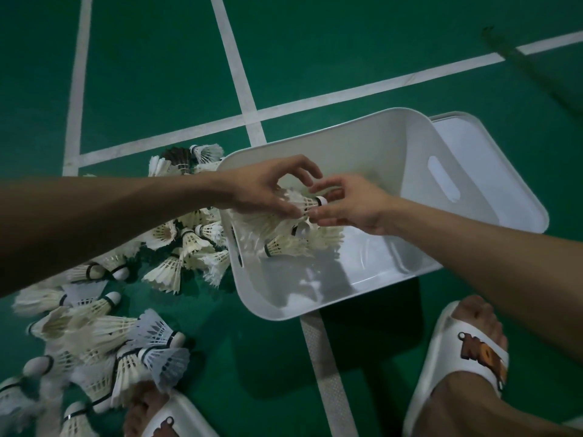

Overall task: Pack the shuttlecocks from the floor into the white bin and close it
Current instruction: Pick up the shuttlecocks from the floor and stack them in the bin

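Note:
A white bin [492,197] stands open on the green floor, with several feather shuttlecocks [284,244] lying in its left half. Over the bin, my left hand [268,190] and my right hand [350,206] both hold one white shuttlecock [303,201]. The left hand's fingers curl round its feather skirt. The right hand's thumb and fingertips pinch its cork end with the black band. A large pile of shuttlecocks [104,326] covers the floor to the left of the bin.
The bin's white lid [492,159] lies behind the bin, partly under it. My feet in white slides [473,351] stand at the bottom edge, one beside the pile. White court lines cross the floor. A dark long object [536,77] lies at the far right.

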Demonstrator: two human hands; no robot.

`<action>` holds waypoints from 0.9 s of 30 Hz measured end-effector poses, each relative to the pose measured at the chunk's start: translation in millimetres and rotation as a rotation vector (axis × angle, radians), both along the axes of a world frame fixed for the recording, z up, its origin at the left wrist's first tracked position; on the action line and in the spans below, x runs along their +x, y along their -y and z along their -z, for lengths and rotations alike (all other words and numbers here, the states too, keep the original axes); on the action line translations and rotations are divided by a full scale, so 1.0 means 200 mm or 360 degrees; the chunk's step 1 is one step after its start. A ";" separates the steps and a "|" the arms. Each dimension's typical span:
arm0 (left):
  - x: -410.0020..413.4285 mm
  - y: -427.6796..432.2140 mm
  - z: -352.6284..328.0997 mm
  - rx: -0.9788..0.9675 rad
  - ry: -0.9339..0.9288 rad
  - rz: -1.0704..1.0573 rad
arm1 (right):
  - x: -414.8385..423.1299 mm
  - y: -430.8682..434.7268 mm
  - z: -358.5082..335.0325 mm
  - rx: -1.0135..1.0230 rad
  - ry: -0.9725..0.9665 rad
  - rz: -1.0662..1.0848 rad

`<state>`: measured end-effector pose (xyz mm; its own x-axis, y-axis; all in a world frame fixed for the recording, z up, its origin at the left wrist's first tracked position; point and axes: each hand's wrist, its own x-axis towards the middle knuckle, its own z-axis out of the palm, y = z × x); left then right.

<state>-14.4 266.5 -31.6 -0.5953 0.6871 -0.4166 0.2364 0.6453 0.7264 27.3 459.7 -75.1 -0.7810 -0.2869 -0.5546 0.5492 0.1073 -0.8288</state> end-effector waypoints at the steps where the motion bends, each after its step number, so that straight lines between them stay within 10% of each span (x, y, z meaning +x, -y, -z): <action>1: 0.01 0.01 0.00 -0.0023 0.0025 -0.0006 | 0.00 0.01 0.01 -0.0001 0.0000 0.0028; 20: -0.02 -0.07 -0.05 -0.0443 0.0333 0.0076 | -0.13 -0.29 -0.09 -0.0006 -0.0090 0.0539; 27: 0.01 -0.26 -0.02 -0.0860 0.0370 0.0502 | -0.07 -0.39 0.00 0.1010 -0.0476 -0.0044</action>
<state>-12.3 318.6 -27.5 -0.2530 0.4721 -0.8445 0.3498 0.8584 0.3751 13.0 538.2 -74.5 -0.9233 -0.0009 -0.3842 0.2975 0.6309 -0.7165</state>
